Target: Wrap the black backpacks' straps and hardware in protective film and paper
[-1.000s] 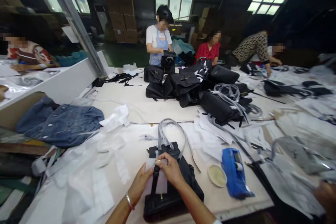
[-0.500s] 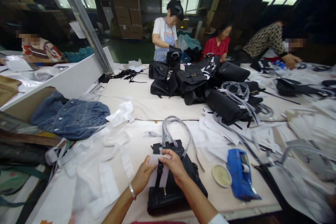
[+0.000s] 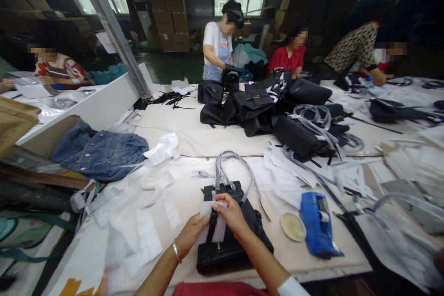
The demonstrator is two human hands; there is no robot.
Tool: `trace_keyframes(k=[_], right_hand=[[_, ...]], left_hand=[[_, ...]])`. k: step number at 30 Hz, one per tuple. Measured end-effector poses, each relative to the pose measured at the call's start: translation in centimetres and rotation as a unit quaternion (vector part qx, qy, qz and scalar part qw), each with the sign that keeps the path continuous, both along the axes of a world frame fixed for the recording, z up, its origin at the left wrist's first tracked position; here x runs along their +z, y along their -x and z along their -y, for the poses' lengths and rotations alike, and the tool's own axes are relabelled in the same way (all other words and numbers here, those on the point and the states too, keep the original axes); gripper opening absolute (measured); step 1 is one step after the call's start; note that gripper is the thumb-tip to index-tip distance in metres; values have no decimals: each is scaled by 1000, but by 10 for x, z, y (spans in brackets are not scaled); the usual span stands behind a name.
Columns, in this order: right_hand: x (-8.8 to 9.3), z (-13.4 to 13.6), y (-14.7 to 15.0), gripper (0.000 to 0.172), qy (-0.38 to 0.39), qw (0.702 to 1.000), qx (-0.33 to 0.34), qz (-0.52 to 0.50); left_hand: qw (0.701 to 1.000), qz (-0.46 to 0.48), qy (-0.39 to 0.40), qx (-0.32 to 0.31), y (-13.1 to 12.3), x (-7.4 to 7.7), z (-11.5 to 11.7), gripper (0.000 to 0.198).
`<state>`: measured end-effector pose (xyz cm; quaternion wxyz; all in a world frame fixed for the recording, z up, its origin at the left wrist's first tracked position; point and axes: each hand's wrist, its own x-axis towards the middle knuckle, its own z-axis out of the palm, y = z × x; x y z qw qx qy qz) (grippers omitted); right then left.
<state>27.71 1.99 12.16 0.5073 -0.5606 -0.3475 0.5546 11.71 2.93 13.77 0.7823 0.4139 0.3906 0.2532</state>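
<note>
A black handbag (image 3: 236, 247) lies on the table in front of me, its two handles (image 3: 248, 164) wrapped in clear plastic and stretched away from me. A thin white sheet (image 3: 218, 232) rests on the bag beneath a black buckled strap (image 3: 211, 229). My left hand (image 3: 190, 236), with a silver bangle at the wrist, pinches the sheet's left edge beside the strap. At the strap's upper end, my right hand (image 3: 231, 215) is closed, thumb and fingers pressed on the sheet's top edge. The fingertips partly hide what lies between them.
A blue tape dispenser (image 3: 317, 226) and a round tin (image 3: 293, 226) stand to the right. Black bags (image 3: 256, 101) are heaped across the table. White paper sheets (image 3: 282, 180) lie behind the tin, and a denim garment (image 3: 104, 155) at left. Several co-workers sit or stand around.
The view has shifted slightly. Both my hands stay at the strap and sheet, with only small finger movement. The co-worker opposite has lowered the black bag a little.
</note>
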Motion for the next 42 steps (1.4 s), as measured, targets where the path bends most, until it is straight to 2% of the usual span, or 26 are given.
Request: trace_keyframes(k=[8, 15, 20, 22, 24, 26, 28, 31, 34, 42], right_hand=[[-1, 1, 0, 32, -14, 999, 12, 31], [6, 0, 1, 21, -43, 994, -19, 99], [14, -6, 2, 16, -88, 984, -20, 155], [12, -5, 0, 26, -72, 993, -19, 89], [7, 1, -1, 39, -29, 999, -28, -35], [0, 10, -2, 45, 13, 989, -30, -145], [-6, 20, 1, 46, 37, 979, -11, -201], [-12, 29, 9, 50, 45, 974, 8, -223], [-17, 30, 15, 55, 47, 973, -7, -228], [-25, 32, 12, 56, 60, 971, -17, -232]], left_hand=[[998, -62, -31, -4, 4, 6, 0, 47], [996, -28, -46, 68, -15, 7, 11, 44], [984, -68, -66, 149, -31, 3, 15, 45], [979, -75, -72, 177, -35, 4, 15, 45], [977, -73, -73, 187, -35, 5, 15, 47], [976, -74, -72, 192, -35, 6, 14, 48], [975, -73, -61, 199, -33, 6, 14, 47], [976, -59, -39, 205, -32, 7, 14, 47], [978, -42, -30, 200, -31, 9, 14, 47], [984, -9, -6, 175, -28, 12, 14, 47]])
